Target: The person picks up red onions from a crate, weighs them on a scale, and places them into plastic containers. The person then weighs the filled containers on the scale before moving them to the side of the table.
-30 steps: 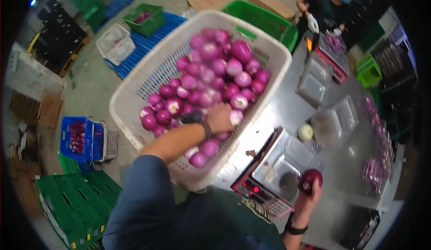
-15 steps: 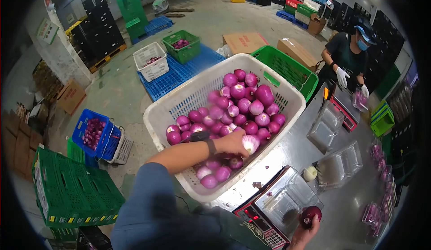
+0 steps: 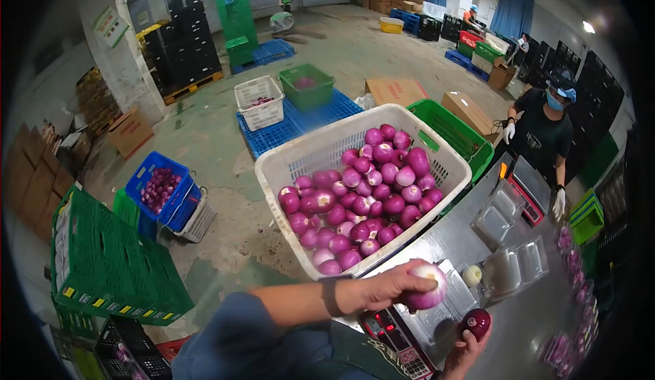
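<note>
My left hand (image 3: 392, 289) grips a pale purple onion (image 3: 430, 291) and holds it over the clear tray (image 3: 447, 312) on the red scale (image 3: 399, 339). My right hand (image 3: 467, 349), low at the frame's bottom edge, holds a dark red onion (image 3: 475, 323) just right of the scale. Behind them a white basket (image 3: 300, 158) full of purple onions (image 3: 365, 196) rests on the steel table (image 3: 525, 325).
Empty clear clamshell boxes (image 3: 522, 262) and a small white onion (image 3: 471, 275) lie on the table. A masked co-worker (image 3: 542, 131) in gloves stands at another scale (image 3: 529, 189). Green crates (image 3: 102, 264), a blue basket (image 3: 160, 189) and blue pallets (image 3: 300, 117) stand on the floor at left.
My left hand has lifted a pale onion out of the white basket and carried it right, over the scale tray. My right hand keeps holding the dark onion. The view has tilted up.
</note>
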Motion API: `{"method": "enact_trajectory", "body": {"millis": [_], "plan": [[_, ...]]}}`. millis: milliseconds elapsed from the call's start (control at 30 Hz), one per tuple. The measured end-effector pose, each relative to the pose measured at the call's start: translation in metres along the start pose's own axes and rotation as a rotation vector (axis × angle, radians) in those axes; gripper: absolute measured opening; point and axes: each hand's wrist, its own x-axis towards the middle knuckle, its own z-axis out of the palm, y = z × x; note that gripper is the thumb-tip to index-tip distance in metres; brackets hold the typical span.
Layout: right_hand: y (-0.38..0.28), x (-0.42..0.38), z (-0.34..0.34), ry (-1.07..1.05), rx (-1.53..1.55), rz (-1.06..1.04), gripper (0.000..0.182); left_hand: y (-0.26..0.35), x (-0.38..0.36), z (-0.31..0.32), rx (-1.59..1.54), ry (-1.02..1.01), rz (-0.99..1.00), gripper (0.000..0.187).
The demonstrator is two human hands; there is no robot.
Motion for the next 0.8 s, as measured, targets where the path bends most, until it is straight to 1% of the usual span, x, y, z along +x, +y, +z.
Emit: {"method": "enact_trajectory", "body": {"millis": [33, 67, 100, 167, 233, 267, 367, 400, 433, 500, 533, 600, 633, 700, 733, 800], "plan": [[0.002, 0.002, -0.006, -0.041, -0.012, -0.008, 0.082, -0.012, 0.001, 0.01, -0.017, 0.016, -0.008, 0.069], [0.005, 0.005, -0.012, -0.052, -0.089, -0.019, 0.083, -0.018, -0.001, 0.017, -0.019, 0.015, -0.061, 0.074], [0.009, 0.008, -0.017, -0.058, -0.164, -0.031, 0.084, -0.022, -0.001, 0.022, -0.013, -0.042, -0.1, 0.081], [0.012, 0.008, -0.023, -0.059, -0.33, -0.085, 0.086, -0.044, 0.011, 0.024, 0.23, -0.093, -0.001, 0.085], [0.011, 0.005, -0.023, -0.053, -0.509, -0.17, 0.086, -0.057, 0.019, 0.027, 0.729, -0.034, 0.212, 0.085], [0.005, -0.001, -0.015, -0.036, -0.569, -0.17, 0.085, -0.063, 0.023, 0.029, 0.976, -0.003, 0.322, 0.085], [0.012, 0.0, -0.019, -0.093, -0.797, -0.303, 0.085, -0.092, 0.045, 0.015, 1.323, 0.018, 0.527, 0.084], [0.02, 0.005, -0.025, -0.12, -0.84, -0.352, 0.085, -0.1, 0.051, 0.007, 1.412, 0.014, 0.65, 0.081], [0.017, 0.001, -0.018, -0.117, -0.888, -0.362, 0.086, -0.1, 0.051, 0.008, 1.493, 0.025, 0.607, 0.079], [0.026, 0.005, -0.025, -0.151, -0.994, -0.421, 0.086, -0.098, 0.05, 0.008, 1.655, 0.047, 0.514, 0.074], [0.03, 0.007, -0.028, -0.163, -1.057, -0.461, 0.085, -0.109, 0.055, -0.003, 1.661, 0.075, 0.66, 0.069], [0.036, 0.012, -0.033, -0.188, -1.182, -0.539, 0.084, -0.122, 0.063, -0.019, 1.668, 0.083, 0.722, 0.067], [0.034, 0.012, -0.029, -0.206, -1.232, -0.544, 0.084, -0.123, 0.064, -0.021, 1.674, 0.085, 0.752, 0.067], [0.03, 0.009, -0.02, -0.249, -1.334, -0.549, 0.082, -0.126, 0.067, -0.024, 1.62, 0.08, 0.734, 0.067], [0.032, 0.007, -0.017, -0.228, -1.452, -0.598, 0.08, -0.129, 0.069, -0.026, 1.592, 0.09, 0.718, 0.067], [0.033, 0.004, -0.013, -0.244, -1.461, -0.503, 0.079, -0.136, 0.071, -0.03, 1.529, 0.097, 0.727, 0.069]]}}
